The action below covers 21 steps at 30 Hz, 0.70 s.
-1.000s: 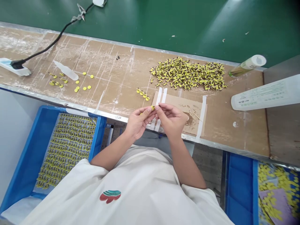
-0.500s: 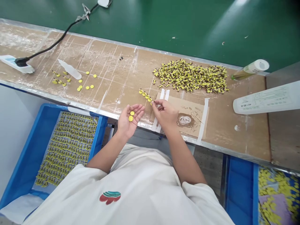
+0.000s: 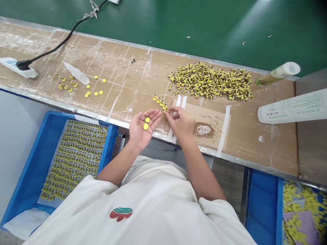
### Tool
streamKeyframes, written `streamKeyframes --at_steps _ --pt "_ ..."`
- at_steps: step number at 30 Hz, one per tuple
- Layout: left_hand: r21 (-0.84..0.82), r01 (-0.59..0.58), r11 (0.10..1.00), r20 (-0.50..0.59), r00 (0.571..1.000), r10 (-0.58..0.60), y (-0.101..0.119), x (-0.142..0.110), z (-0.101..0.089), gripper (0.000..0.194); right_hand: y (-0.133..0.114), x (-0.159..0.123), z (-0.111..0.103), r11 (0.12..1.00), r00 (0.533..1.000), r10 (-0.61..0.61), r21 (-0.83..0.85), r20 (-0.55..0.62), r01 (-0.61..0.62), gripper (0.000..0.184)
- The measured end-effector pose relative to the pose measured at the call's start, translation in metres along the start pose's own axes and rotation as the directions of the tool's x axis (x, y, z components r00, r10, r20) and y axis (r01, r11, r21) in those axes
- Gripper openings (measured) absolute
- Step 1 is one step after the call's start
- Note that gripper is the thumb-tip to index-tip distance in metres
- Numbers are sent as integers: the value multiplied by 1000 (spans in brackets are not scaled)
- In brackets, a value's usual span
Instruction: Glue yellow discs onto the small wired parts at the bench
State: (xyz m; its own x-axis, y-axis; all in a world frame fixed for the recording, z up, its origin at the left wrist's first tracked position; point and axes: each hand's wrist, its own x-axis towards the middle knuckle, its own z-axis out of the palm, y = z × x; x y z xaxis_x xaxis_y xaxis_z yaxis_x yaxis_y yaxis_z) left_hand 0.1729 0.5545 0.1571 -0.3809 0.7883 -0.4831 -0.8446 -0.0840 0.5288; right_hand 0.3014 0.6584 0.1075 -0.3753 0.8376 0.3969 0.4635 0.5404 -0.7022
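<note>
My left hand (image 3: 141,127) lies palm up at the near edge of the brown bench, fingers apart, with two small yellow discs (image 3: 146,123) resting in the palm. Just to its right, my right hand (image 3: 181,121) pinches a small yellow part at its fingertips, beside the end of a short row of yellow parts (image 3: 159,101) on the bench. A large heap of yellow-and-black parts (image 3: 212,81) lies further back.
A glue patch (image 3: 203,129) sits on taped cardboard to the right of my hands. Loose yellow discs (image 3: 90,89) and a clear nozzle (image 3: 76,73) lie at left. Blue bins (image 3: 33,163) (image 3: 263,207) flank my lap. White bottles (image 3: 293,106) (image 3: 279,72) lie at right.
My hands, joined over one yellow part a second ago, have separated. The left one has turned palm up with two discs showing, and the right has reached toward the short row.
</note>
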Motion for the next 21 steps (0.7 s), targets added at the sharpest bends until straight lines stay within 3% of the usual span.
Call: streamKeyframes --at_steps 4,7,9,13,17,19,21 --pt "-17 -6 1000 33 999 7 -1 -3 4 32 -23 -12 -15 995 992 -76 57 -103 83 16" --pt "-28 -9 1000 60 998 11 -4 -6 7 32 -43 -25 -23 968 985 -172 186 -9 171 18" --pt "-27 -12 1000 78 997 14 -8 -7 9 33 -49 -31 -24 955 974 -197 247 111 164 23" --pt "-10 12 1000 96 995 -11 -15 -10 14 34 -47 -35 -23 957 942 -159 280 294 74 21" --pt "-53 58 997 117 992 -52 -19 -11 16 30 -45 -36 -27 947 946 -128 321 298 27 13" --pt "-66 81 995 123 990 -73 -19 -11 16 27 -46 -37 -30 913 960 -24 397 280 -93 13" --pt "-63 108 992 106 989 -101 -18 -10 17 23 -49 -38 -32 795 948 177 529 264 -295 21"
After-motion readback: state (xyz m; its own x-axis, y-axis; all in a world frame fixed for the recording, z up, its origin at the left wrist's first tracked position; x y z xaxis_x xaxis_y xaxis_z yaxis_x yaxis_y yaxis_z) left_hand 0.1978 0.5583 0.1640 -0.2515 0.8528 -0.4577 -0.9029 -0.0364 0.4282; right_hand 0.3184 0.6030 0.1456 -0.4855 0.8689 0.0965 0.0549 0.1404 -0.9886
